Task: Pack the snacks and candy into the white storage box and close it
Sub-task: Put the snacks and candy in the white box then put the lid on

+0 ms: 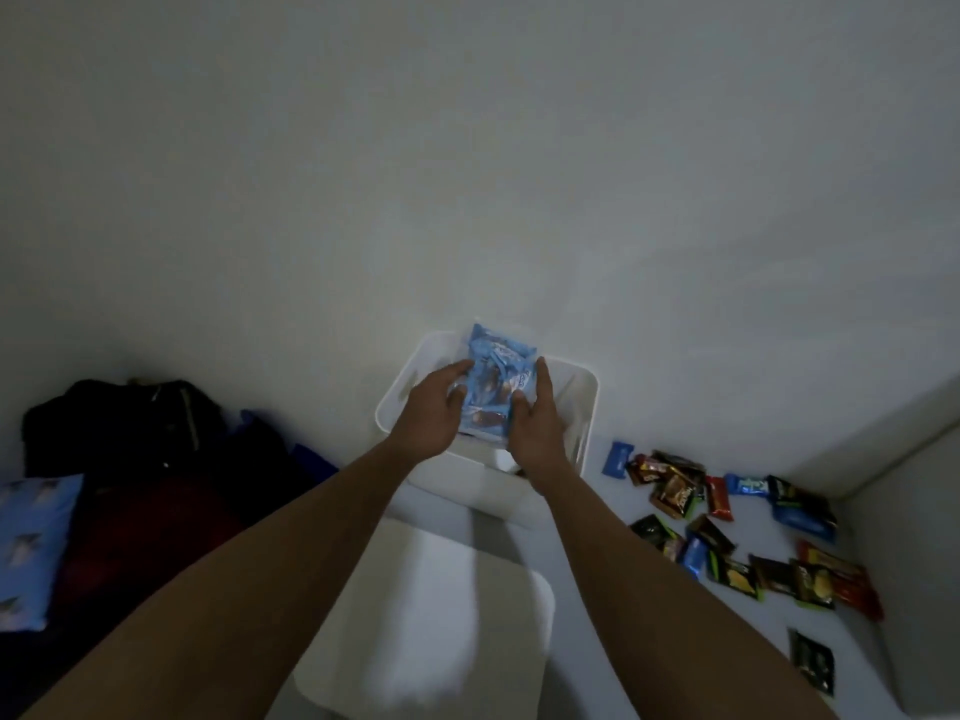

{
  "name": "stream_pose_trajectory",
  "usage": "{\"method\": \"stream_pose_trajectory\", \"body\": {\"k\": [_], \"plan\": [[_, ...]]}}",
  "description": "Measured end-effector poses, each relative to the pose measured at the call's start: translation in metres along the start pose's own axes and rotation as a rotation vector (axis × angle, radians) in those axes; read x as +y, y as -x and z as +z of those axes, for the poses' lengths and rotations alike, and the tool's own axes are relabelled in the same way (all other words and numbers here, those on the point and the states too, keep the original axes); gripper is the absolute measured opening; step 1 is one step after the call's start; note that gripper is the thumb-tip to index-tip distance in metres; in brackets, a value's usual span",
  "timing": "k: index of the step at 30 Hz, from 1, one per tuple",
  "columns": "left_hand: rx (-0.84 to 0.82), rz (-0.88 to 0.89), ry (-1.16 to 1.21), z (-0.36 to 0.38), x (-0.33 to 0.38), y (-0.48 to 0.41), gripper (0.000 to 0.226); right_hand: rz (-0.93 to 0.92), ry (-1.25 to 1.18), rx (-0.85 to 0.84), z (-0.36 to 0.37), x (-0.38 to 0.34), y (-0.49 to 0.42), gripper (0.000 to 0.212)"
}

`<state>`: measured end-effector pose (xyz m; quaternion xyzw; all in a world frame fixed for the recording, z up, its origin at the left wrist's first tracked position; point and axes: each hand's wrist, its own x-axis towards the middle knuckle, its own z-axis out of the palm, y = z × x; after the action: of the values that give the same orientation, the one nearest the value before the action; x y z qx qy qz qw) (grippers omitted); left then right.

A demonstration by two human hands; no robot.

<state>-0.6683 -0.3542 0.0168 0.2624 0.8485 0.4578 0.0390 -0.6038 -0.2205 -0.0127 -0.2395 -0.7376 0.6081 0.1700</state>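
Both hands gripped a light-blue glossy plastic snack packet (pixel 500 379), a crinkled, roughly rectangular pouch with brown shapes printed on its face. The left hand (pixel 434 410) curled its fingers around the packet's left edge, and the right hand (pixel 537 426) clamped the right edge, with the thumb running up that side. The packet stood tilted over the open top of the white rectangular plastic storage box (pixel 395 402), its lower end down between the smooth, round-cornered walls (how deep it reached could not be told, since the hands covered it). The box sat against a plain white wall (pixel 467 174). Nearer the person lay the flat white plastic lid (pixel 426 615), a rounded rectangle apart from the box. To the right, a loose scatter of shiny foil candy wrappers (pixel 727 535) in brown, black, red, green and blue lay on the pale surface, with a small dark-blue packet (pixel 618 458) just beside the box and a lone black sachet (pixel 811 662) well apart. On the left sat a dark soft bag (pixel 130 423) and a blue patterned fabric cushion (pixel 31 543).
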Motion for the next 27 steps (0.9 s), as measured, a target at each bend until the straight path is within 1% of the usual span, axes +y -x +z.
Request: {"method": "stream_pose_trajectory", "body": {"k": [3, 5, 8, 10, 12, 13, 15, 16, 18, 19, 20, 21, 22, 24, 25, 27], "plan": [[-0.14, -0.101, 0.009, -0.002, -0.031, -0.024, 0.045, 0.095, 0.0, -0.031, 0.016, 0.021, -0.02, 0.059], [-0.239, -0.134, -0.002, -0.002, -0.053, -0.04, 0.052, 0.148, -0.011, -0.051, 0.027, 0.03, -0.028, 0.057], [-0.351, -0.181, -0.036, 0.001, -0.087, -0.062, 0.056, 0.221, -0.048, -0.072, 0.043, 0.035, -0.036, 0.056], [-0.419, -0.235, -0.046, 0.005, -0.107, -0.074, 0.057, 0.316, -0.079, -0.12, 0.049, 0.038, -0.043, 0.055], [-0.486, -0.295, -0.028, 0.009, -0.122, -0.085, 0.059, 0.402, -0.084, -0.207, 0.05, 0.044, -0.051, 0.054], [-0.51, -0.313, -0.028, 0.011, -0.128, -0.088, 0.061, 0.434, -0.068, -0.254, 0.051, 0.046, -0.054, 0.058], [-0.547, -0.339, -0.088, 0.014, -0.137, -0.092, 0.069, 0.522, -0.046, -0.325, 0.056, 0.051, -0.058, 0.078], [-0.58, -0.356, -0.136, 0.016, -0.141, -0.093, 0.076, 0.545, -0.019, -0.344, 0.059, 0.055, -0.06, 0.085], [-0.673, -0.407, -0.233, 0.017, -0.142, -0.096, 0.087, 0.526, 0.08, -0.359, 0.066, 0.062, -0.062, 0.088], [-0.706, -0.423, -0.286, 0.018, -0.142, -0.096, 0.087, 0.494, 0.15, -0.378, 0.069, 0.064, -0.064, 0.092], [-0.72, -0.418, -0.358, 0.017, -0.142, -0.097, 0.081, 0.455, 0.223, -0.408, 0.072, 0.068, -0.066, 0.102], [-0.71, -0.384, -0.441, 0.016, -0.139, -0.096, 0.071, 0.42, 0.276, -0.431, 0.073, 0.075, -0.07, 0.113], [-0.678, -0.334, -0.515, 0.015, -0.136, -0.093, 0.06, 0.405, 0.301, -0.455, 0.073, 0.076, -0.072, 0.117], [-0.578, -0.223, -0.64, 0.013, -0.127, -0.084, 0.043, 0.413, 0.351, -0.469, 0.073, 0.07, -0.074, 0.114], [-0.53, -0.156, -0.704, 0.012, -0.123, -0.081, 0.042, 0.403, 0.363, -0.468, 0.074, 0.067, -0.074, 0.111], [-0.502, -0.021, -0.791, 0.014, -0.118, -0.078, 0.049, 0.396, 0.366, -0.487, 0.077, 0.063, -0.073, 0.11]]}}
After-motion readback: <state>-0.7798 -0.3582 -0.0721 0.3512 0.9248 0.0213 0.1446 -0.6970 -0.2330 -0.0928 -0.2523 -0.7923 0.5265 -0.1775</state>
